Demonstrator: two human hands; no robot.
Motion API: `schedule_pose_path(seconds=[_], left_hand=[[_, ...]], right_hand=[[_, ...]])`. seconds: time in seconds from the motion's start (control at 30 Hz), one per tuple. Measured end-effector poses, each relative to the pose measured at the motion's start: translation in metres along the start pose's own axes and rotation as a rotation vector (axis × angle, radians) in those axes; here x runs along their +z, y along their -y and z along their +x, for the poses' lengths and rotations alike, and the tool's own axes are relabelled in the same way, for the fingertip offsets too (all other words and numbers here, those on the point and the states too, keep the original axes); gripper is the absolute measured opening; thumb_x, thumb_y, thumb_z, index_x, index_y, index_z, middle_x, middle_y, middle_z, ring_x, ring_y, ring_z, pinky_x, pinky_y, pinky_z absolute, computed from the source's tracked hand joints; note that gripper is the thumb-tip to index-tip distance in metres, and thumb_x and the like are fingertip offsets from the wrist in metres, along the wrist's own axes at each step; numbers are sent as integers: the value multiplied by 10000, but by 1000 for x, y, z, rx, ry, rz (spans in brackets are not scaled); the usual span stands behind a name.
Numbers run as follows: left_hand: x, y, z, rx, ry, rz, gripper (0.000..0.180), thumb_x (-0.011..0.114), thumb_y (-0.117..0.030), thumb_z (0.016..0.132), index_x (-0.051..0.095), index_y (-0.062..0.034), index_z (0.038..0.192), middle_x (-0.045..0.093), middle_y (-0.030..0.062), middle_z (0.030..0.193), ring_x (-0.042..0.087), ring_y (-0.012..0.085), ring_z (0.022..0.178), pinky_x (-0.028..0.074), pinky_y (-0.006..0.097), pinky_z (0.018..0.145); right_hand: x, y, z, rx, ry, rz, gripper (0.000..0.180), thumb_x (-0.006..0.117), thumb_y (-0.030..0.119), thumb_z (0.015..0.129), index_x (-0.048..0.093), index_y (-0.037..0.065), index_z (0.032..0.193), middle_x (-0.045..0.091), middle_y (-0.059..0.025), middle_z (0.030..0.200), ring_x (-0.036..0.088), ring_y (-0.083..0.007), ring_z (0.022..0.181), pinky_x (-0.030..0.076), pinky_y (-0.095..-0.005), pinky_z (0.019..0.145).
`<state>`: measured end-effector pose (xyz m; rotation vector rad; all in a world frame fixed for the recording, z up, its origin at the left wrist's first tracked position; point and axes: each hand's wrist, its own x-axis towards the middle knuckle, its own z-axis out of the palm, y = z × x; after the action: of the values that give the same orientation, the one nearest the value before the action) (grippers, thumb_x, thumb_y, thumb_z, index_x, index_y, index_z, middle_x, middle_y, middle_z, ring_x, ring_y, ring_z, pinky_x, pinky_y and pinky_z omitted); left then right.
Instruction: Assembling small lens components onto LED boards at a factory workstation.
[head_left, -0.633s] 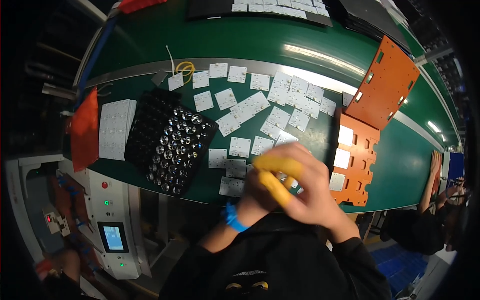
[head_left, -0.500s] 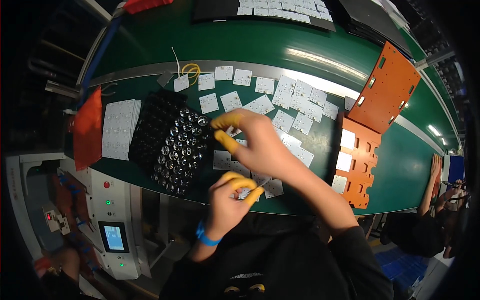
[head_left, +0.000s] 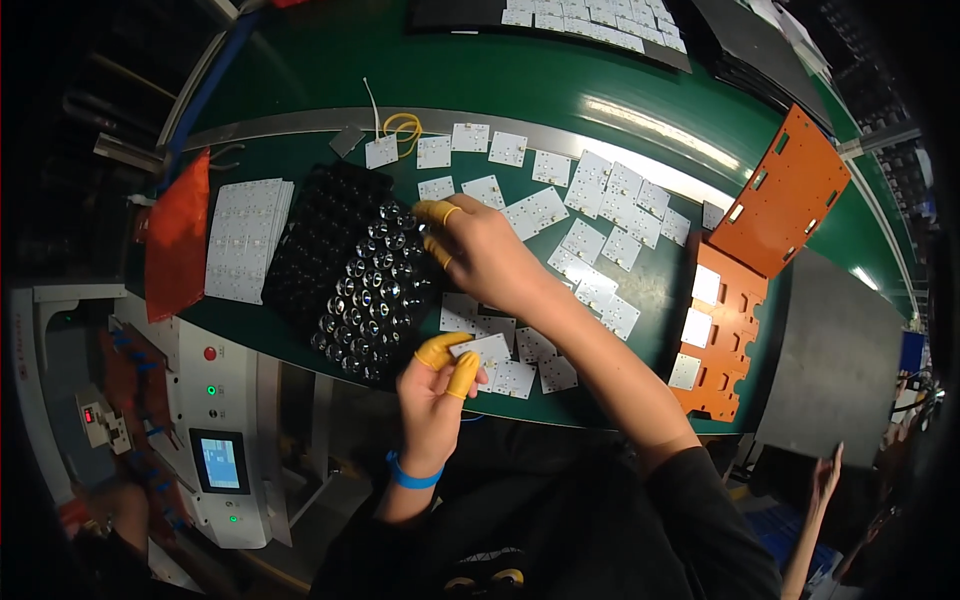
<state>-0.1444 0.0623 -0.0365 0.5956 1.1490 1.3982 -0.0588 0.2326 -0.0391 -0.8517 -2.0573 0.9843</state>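
yellow finger cots cover the tips of both hands above a green conveyor belt [head_left: 330, 90]. the left hand [head_left: 437, 385], near six o'clock, pinches one small white square board [head_left: 482, 349] between thumb and forefinger, a narrow grip, the board lying flat with its edges roughly square to the belt's near rim. the right hand [head_left: 478, 250] reaches across to about ten o'clock of that board, fingers loosely curled over the right edge of a black lens tray [head_left: 345, 265]; whether a lens sits between its fingertips i cannot tell. the tray's long axis runs from about one o'clock down to seven, its clear domed lenses filling the lower right half, the upper left cells dark. the right hand is the nearer one to the lenses, the left the nearer to the held board; the two are close but apart. more white boards [head_left: 590, 215] scatter toward two o'clock, a stack of white panels [head_left: 243, 238] sits at nine o'clock of the tray, and an orange fixture plate [head_left: 735, 320] lies at three o'clock. open belt remains beyond the boards toward twelve o'clock.
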Motion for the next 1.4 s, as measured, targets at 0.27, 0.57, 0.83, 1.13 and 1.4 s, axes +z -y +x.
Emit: schedule_pose_path(seconds=[0.27,0.57,0.83,1.13,1.4], left_hand=[[35,14,19,167,-79,153,227,587,1,949,568,69,1164,645,76,972,631,109,818,556,251,683],[79,24,10,182,338,157,471,584,99,901,457,80,1354,600,149,1216,596,183,1095,486,304,942],[96,29,6,348,348,368,357,628,89,854,583,82,1208,640,142,1077,612,194,935,496,296,810],[98,17,5,535,346,601,275,636,21,857,631,67,1128,657,189,1033,655,322,927,525,354,803],[108,18,6,783,367,779,272,629,34,846,627,100,1110,661,204,1043,657,375,926,546,414,801]], right_hand=[[-59,35,-60,291,-245,506,226,550,47,957,631,-14,1159,579,-97,957,598,-148,837,496,-255,737],[-77,43,-167,236,-485,535,318,712,-87,801,610,-55,1100,591,-140,1098,628,-191,966,550,-298,843],[-91,47,-189,188,-581,187,300,791,-22,759,642,-50,1017,665,-149,1019,661,-210,930,544,-320,813],[-97,45,-191,248,-512,422,346,777,-31,775,655,-65,1096,689,-147,979,672,-196,863,549,-315,784],[-82,53,-194,532,-715,1241,186,667,44,913,638,-41,1076,680,-105,905,656,-166,817,544,-299,757]])
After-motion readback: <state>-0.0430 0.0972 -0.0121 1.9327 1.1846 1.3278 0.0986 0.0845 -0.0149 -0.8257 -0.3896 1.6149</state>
